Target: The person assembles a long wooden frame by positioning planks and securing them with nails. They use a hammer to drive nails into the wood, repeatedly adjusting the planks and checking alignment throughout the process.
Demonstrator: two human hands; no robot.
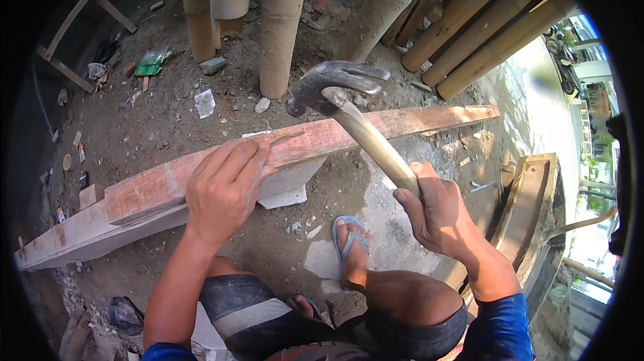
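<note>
My right hand is wrapped round the wooden handle of a claw hammer. The dark metal head is raised above a long reddish wooden beam, its claw pointing right. On the beam's upper face rests my left hand, its fingers drawn together. At its fingertips a thin dark nail, which looks bent, lies along the wood; its held end is hidden. The beam lies on a paler board running along its near side.
Thick bamboo poles stand beyond the beam. A long wooden trough lies at the right. A small wooden frame is at the far left. Rubble and a green wrapper litter the dirt. My sandalled foot is near the beam.
</note>
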